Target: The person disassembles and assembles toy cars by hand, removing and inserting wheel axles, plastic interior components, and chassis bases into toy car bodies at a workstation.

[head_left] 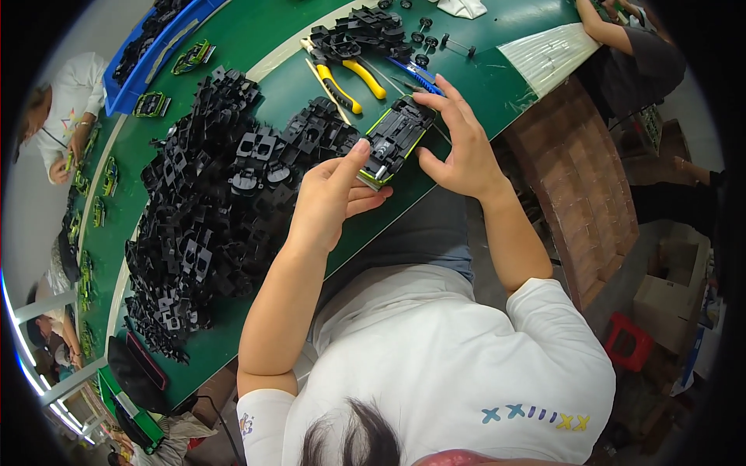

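Observation:
I hold a toy car [396, 138] upside down over the green table [287, 85], its black underside up and its lime-green body edge showing. My left hand [330, 198] grips its near end, thumb laid along the side. My right hand [458, 144] cups its far right side, fingers spread over the top. A big heap of black plastic chassis parts [210, 210] lies left of my hands, reaching up to the car.
Yellow-handled pliers [346, 78] and a blue knife [416, 75] lie beyond the car, with loose black wheels on axles [435, 39]. A blue tray [148, 54] of parts sits far left. Finished green cars [105, 179] line the left edge. Other people work at left and top right.

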Demonstrator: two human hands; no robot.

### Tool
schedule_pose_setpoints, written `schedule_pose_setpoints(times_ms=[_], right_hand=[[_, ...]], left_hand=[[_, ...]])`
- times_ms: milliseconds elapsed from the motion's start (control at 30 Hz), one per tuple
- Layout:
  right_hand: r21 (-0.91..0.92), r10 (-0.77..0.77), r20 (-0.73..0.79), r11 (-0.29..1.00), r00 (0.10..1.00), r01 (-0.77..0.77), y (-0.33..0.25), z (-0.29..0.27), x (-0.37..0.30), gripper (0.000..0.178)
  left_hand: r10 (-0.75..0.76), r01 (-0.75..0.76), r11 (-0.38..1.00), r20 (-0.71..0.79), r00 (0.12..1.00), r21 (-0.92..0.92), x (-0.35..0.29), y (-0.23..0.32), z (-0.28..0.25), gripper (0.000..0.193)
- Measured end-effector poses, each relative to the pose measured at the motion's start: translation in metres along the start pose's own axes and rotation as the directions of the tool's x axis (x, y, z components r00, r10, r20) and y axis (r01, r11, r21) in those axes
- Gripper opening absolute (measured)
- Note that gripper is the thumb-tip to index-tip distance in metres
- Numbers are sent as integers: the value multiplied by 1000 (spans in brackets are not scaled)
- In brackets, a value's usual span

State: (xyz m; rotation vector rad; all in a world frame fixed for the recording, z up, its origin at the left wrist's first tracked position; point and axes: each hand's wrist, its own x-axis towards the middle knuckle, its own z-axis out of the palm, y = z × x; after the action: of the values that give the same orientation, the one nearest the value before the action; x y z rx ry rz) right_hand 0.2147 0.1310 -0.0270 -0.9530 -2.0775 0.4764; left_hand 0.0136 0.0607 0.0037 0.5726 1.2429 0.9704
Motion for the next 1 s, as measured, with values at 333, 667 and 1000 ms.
schedule_pose_setpoints(times_ms=[333,667,1000], right_hand=[[43,-76,11,996,997,75,-6,3,-4,58],[34,-90,17,995,996,89,-8,9,-5,58],[230,-253,-76,937,964,264,-35,-1,-10,63]], left_hand=[[-64,69,997,126,990,-34,5,4,-8,52],[4,-7,999,69,998,43,8,-6,-5,26],[160,-145,987,284,945,-73,-20,-20,-2,47]])
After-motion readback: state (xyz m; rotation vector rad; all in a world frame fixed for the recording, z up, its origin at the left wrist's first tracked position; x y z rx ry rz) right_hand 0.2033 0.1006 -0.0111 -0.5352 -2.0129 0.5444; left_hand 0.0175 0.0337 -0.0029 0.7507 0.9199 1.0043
